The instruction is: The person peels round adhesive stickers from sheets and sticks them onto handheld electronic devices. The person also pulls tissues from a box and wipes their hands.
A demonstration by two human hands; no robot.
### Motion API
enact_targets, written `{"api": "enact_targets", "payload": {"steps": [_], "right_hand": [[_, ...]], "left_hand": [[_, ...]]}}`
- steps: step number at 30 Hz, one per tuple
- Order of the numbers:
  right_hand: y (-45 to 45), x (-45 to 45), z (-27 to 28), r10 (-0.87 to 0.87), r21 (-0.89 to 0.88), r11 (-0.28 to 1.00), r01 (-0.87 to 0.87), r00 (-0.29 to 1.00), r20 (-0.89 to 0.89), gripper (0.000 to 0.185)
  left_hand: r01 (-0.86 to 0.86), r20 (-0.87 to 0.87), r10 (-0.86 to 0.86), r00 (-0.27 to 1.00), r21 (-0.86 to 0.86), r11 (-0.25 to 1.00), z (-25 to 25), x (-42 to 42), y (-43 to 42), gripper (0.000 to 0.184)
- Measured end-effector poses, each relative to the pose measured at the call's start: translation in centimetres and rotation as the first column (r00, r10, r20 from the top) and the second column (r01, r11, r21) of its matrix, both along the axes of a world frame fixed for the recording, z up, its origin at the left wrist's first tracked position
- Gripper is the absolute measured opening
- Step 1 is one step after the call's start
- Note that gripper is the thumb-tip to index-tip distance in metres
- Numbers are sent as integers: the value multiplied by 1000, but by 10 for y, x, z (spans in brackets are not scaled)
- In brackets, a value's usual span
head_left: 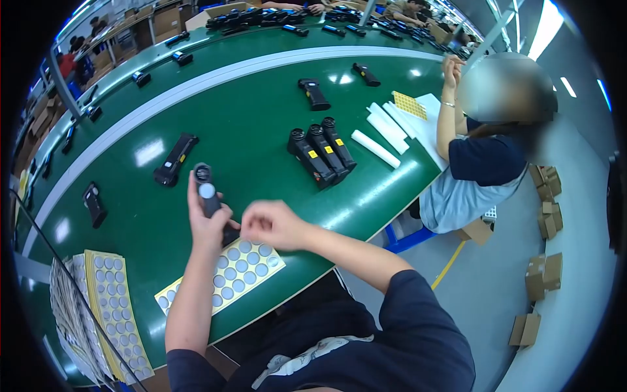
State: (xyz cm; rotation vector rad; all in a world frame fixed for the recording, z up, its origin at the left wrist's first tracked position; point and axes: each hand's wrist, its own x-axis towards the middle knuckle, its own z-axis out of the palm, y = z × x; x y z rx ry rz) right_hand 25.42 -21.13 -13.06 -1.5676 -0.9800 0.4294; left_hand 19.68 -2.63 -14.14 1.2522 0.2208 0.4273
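Observation:
My left hand point(208, 225) is wrapped round a black handheld device point(211, 205), whose round end point(202, 173) points away from me. A round grey sticker point(207, 191) sits on the device just below that end. Close to the device's lower part is my right hand point(274, 225), slightly blurred, its fingers curled in; whatever lies between them cannot be made out. Partly under my arms, a sheet of round grey stickers point(238, 269) lies on the green table point(248, 130). Another black device point(176, 159) rests just beyond my left hand.
Three black devices with yellow labels point(321, 153) lie side by side. A stack of sticker sheets point(108, 313) is at the left. White rolls point(375, 149) lie near a co-worker point(486, 157) on the right. A pale rail point(196, 83) curves across the table, with more devices beyond.

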Motion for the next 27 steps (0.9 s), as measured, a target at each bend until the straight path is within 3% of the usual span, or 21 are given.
{"api": "enact_targets", "payload": {"steps": [2, 4, 5, 6, 7, 8, 11, 13, 15, 17, 18, 19, 20, 21, 22, 23, 24, 27], "right_hand": [[-23, -20, -19, 158, -179, 980, -87, 888, 433, 19], [-32, -33, -41, 162, -197, 980, -39, 729, 665, 27], [-37, -37, -41, 149, -186, 982, -25, 704, 694, 30], [-38, -38, -40, 143, -178, 984, -18, 677, 722, 34], [-38, -37, -42, 133, -124, 990, -61, 663, 737, 31], [-45, -36, -36, 116, -134, 991, -25, 667, 735, 31], [-46, -41, -33, 162, -156, 985, -68, 653, 740, 31], [-44, -41, -32, 171, -160, 984, -78, 667, 725, 30], [-43, -40, -32, 185, -168, 981, -93, 682, 707, 29], [-43, -36, -31, 162, -114, 987, -117, 786, 597, 26], [-45, -29, -34, 172, -107, 985, -136, 837, 519, 26], [-43, -23, -39, 203, -96, 979, -179, 882, 425, 26], [-38, -22, -36, 140, 8, 989, -148, 954, 265, 27], [-34, -24, -21, 34, 25, 999, -35, 998, 61, 26], [-24, -19, -8, -101, 102, 990, 101, 995, -4, 24], [-10, -13, -2, -92, 247, 951, 185, 934, -346, 23], [0, -6, 19, -39, 341, 915, 215, 889, -456, 24], [20, 12, 43, -51, 298, 916, 270, 813, -580, 20]], "left_hand": [[-18, -61, 13, 998, -80, 997, 3, 3, 8, 96], [42, -106, -57, 993, -142, 989, 9, 1, 15, 85], [108, -133, -131, 983, -167, 980, 2, 2, 21, 80], [159, -54, -184, 982, -302, 940, -11, 5, 28, 79], [102, 18, -104, 994, -399, 911, -7, 7, 17, 80], [92, -15, -110, 994, -432, 897, 4, 4, 12, 78], [74, -84, -124, 989, -447, 891, 14, 2, 6, 77], [190, -7, -210, 978, -394, 899, 13, 2, 10, 75], [189, -15, -215, 977, -419, 888, 8, 4, 15, 72], [211, 15, -235, 972, -499, 841, 0, 3, 16, 60], [130, -88, -204, 975, -516, 847, 20, -1, 6, 51], [239, -57, -335, 940, -593, 769, 9, 1, 17, 38], [193, -51, -302, 952, -667, 720, 13, 0, 8, 31], [265, 10, -333, 943, -628, 731, 5, 1, 12, 41], [228, -19, -292, 956, -578, 783, 9, -3, 8, 55], [253, -2, -302, 953, -541, 802, 7, -6, 8, 51], [215, -38, -285, 958, -566, 796, 7, -10, 9, 56], [275, 0, -322, 947, -518, 810, 10, -10, 8, 64]]}}
